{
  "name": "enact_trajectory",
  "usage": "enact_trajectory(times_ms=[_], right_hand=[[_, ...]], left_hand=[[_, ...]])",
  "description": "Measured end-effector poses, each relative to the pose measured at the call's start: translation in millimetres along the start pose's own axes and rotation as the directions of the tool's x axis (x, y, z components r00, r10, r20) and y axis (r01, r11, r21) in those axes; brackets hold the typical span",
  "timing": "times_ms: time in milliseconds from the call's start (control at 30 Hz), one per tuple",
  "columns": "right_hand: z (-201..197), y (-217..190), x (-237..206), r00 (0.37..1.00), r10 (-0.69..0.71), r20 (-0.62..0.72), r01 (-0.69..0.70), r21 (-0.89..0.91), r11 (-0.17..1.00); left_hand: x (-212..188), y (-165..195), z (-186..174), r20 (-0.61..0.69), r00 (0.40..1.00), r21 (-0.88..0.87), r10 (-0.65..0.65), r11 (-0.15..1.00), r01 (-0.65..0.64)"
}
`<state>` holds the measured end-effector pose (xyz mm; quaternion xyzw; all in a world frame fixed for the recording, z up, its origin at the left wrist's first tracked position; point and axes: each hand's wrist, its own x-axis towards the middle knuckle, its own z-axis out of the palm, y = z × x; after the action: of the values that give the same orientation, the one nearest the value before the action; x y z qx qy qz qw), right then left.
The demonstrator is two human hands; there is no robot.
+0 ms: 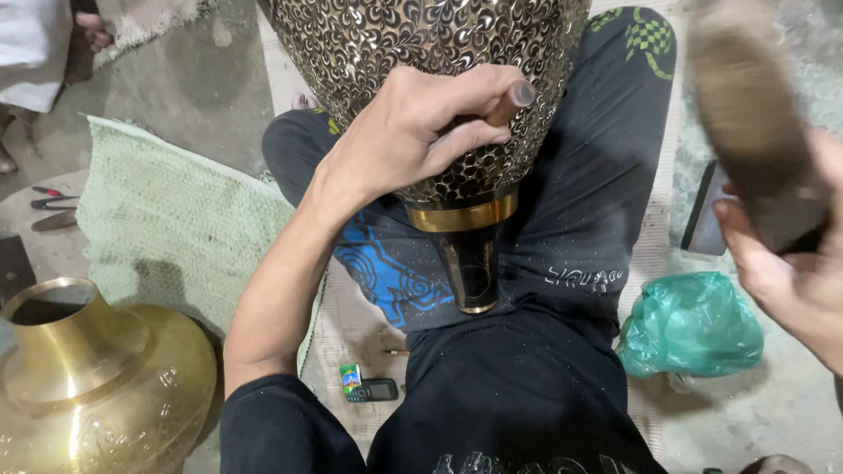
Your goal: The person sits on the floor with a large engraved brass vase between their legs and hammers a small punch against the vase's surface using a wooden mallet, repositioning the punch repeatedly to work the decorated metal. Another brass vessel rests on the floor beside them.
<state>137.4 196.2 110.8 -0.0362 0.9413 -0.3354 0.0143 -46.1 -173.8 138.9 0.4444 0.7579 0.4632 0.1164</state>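
In the head view, the left hand [421, 132] is closing its fingers around a short dark punch tool [512, 102], pressing it against the engraved brass vase [421, 39] that is lying across the person's lap. The vase's neck is pointing down just below that grip. Off to the right, the right hand [781, 263] is clasping a blurred wooden mallet [746, 105], raised well apart from the punch.
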Motion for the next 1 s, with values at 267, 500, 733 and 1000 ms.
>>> enact_trajectory(times_ms=[267,500,733,1000], right_hand=[[2.2,13.7,-8.0,0.999,0.048,-0.005,-0.047,0.052,0.998],[-2.0,-52.6,20.0,0.987,0.155,0.039,-0.156,0.041,0.987],[-3.9,-75.6,41.4,0.999,-0.035,0.03,0.038,-0.116,0.993],[1.5,-72.6,55.0,0.978,-0.069,0.199,0.16,-0.492,0.855]], left_hand=[[2.3,1.0,0.5,0.032,0.999,0.049,0.04,0.998,-0.042],[1.8,-3.0,1.0,0.041,0.998,0.078,0.053,0.995,-0.056],[-31.7,8.6,14.8,-0.196,0.981,0.051,-0.002,0.999,0.012],[-46.2,0.6,33.6,-0.336,0.941,0.149,0.027,0.989,0.024]])
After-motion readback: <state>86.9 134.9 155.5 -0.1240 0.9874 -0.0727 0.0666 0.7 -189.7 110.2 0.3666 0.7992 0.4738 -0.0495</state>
